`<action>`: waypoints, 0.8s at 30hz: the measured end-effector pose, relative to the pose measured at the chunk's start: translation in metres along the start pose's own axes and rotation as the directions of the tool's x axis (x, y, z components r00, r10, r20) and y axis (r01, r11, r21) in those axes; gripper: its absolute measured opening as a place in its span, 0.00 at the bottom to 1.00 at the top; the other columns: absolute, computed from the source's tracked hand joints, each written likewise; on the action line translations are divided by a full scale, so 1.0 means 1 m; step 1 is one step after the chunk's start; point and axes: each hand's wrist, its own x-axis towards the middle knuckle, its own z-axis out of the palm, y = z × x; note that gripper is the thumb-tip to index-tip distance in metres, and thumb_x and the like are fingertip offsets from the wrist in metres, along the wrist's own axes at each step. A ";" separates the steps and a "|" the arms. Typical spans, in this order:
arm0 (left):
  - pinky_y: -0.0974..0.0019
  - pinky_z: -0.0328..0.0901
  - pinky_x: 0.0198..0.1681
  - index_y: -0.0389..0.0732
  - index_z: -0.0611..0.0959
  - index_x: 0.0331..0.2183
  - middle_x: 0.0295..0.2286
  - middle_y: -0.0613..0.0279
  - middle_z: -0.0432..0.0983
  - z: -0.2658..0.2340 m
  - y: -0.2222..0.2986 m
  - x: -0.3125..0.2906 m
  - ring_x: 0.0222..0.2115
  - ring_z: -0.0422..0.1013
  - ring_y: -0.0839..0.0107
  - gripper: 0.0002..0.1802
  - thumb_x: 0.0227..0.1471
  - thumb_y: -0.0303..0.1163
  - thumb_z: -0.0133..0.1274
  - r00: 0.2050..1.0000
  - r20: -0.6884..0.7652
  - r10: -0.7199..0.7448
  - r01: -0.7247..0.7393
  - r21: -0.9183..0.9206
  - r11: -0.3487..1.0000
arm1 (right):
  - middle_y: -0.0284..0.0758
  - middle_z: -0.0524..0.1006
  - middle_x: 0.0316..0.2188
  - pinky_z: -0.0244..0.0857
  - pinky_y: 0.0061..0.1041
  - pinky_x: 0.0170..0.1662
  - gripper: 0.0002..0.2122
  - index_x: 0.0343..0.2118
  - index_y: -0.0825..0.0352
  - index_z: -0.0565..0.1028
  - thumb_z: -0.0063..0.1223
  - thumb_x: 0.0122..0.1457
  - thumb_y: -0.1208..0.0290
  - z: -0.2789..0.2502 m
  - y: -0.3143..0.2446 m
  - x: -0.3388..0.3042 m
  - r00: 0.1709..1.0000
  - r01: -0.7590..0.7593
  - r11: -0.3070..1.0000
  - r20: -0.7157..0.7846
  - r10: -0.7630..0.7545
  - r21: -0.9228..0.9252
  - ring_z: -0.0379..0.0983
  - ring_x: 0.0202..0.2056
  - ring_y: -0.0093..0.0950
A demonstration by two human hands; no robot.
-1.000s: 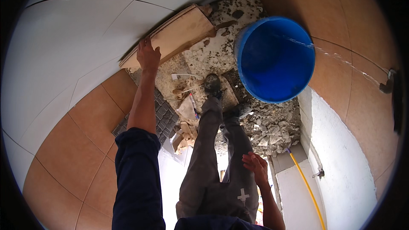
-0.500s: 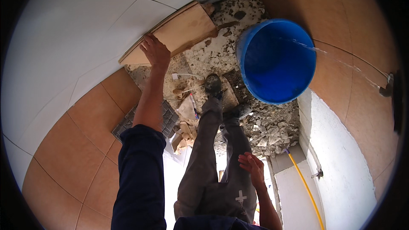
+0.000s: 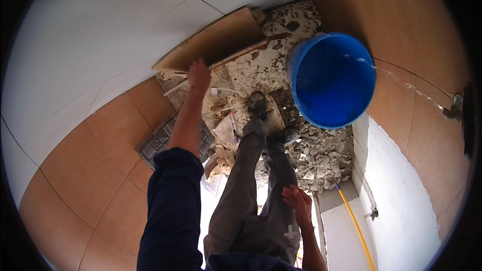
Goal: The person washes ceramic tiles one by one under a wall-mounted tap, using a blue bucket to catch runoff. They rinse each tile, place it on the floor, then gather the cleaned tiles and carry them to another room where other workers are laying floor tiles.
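My left hand (image 3: 199, 76) is closed on the edge of a thin tan tile (image 3: 240, 53). This tile leans out from the white wall, seen nearly edge-on, and my fingertips are partly hidden over its edge. Behind it a tan tile (image 3: 221, 34) rests against the wall, in shade. My right hand (image 3: 298, 202) hangs beside my right thigh, holding nothing, its fingers loosely bent and a little apart.
Water runs from a wall tap (image 3: 452, 109) into a large blue bucket (image 3: 297, 81). Broken rubble (image 3: 319, 160) covers the rough floor near my feet. A dark grid-patterned panel (image 3: 159, 143), torn paper (image 3: 221, 159) and a yellow pole (image 3: 355, 223) lie around.
My left hand has pulled the tile's top edge away from the wall toward me, opening a gap behind it. My right hand stays by my thigh. The view has shifted slightly.
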 end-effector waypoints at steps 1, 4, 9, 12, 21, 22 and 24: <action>0.51 0.68 0.39 0.39 0.75 0.39 0.37 0.49 0.73 0.012 -0.003 -0.002 0.39 0.72 0.53 0.16 0.45 0.33 0.54 0.996 0.079 0.028 -0.030 0.014 0.999 | 0.44 0.75 0.41 0.70 0.30 0.44 0.20 0.49 0.73 0.67 0.43 0.62 0.61 0.000 0.000 -0.002 1.000 -0.002 1.000 -0.003 0.002 0.006 0.74 0.42 0.33; 0.51 0.70 0.34 0.38 0.79 0.33 0.31 0.48 0.77 0.045 -0.009 -0.014 0.33 0.75 0.51 0.10 0.47 0.30 0.50 0.963 0.232 0.137 -0.152 0.046 0.987 | 0.44 0.75 0.41 0.70 0.30 0.44 0.21 0.50 0.73 0.67 0.44 0.62 0.60 -0.006 0.001 -0.012 0.999 -0.007 1.000 -0.033 0.007 -0.011 0.74 0.42 0.33; 0.51 0.70 0.34 0.37 0.81 0.31 0.27 0.44 0.77 0.032 -0.035 -0.023 0.31 0.74 0.49 0.10 0.46 0.29 0.48 0.947 0.184 0.265 -0.271 0.009 0.963 | 0.44 0.76 0.40 0.70 0.28 0.43 0.21 0.49 0.74 0.68 0.47 0.60 0.60 -0.024 0.000 -0.024 0.998 0.031 0.999 -0.050 -0.030 0.010 0.75 0.41 0.32; 0.51 0.69 0.34 0.36 0.81 0.31 0.25 0.41 0.75 -0.021 -0.023 -0.045 0.29 0.74 0.47 0.11 0.47 0.32 0.50 0.907 0.234 0.351 -0.363 0.012 0.932 | 0.43 0.76 0.40 0.69 0.28 0.43 0.21 0.48 0.73 0.68 0.47 0.60 0.59 -0.025 -0.002 -0.031 0.997 0.036 0.998 -0.067 -0.033 0.047 0.75 0.41 0.31; 0.52 0.65 0.25 0.31 0.80 0.25 0.20 0.44 0.74 -0.204 -0.050 -0.210 0.22 0.72 0.49 0.11 0.47 0.32 0.52 0.833 0.293 0.470 -0.453 -0.129 0.882 | 0.41 0.72 0.48 0.64 0.28 0.50 0.30 0.52 0.71 0.66 0.63 0.50 0.61 0.003 -0.045 -0.045 0.912 0.396 0.917 -0.093 -0.399 -0.044 0.69 0.49 0.31; 0.52 0.64 0.25 0.31 0.80 0.25 0.19 0.44 0.73 -0.228 -0.046 -0.226 0.22 0.72 0.49 0.12 0.47 0.32 0.52 0.821 0.324 0.470 -0.467 -0.091 0.879 | 0.44 0.69 0.50 0.62 0.31 0.52 0.34 0.54 0.71 0.64 0.65 0.46 0.60 0.003 -0.063 -0.046 0.821 0.536 0.810 -0.075 -0.566 -0.240 0.67 0.52 0.34; 0.52 0.65 0.24 0.34 0.80 0.28 0.17 0.46 0.72 -0.277 -0.026 -0.245 0.20 0.71 0.50 0.11 0.46 0.32 0.53 0.723 0.477 0.499 -0.583 0.034 0.812 | 0.46 0.66 0.53 0.59 0.35 0.55 0.40 0.55 0.70 0.62 0.68 0.41 0.57 -0.001 -0.104 -0.061 0.628 0.694 0.562 -0.002 -0.778 -0.450 0.63 0.55 0.38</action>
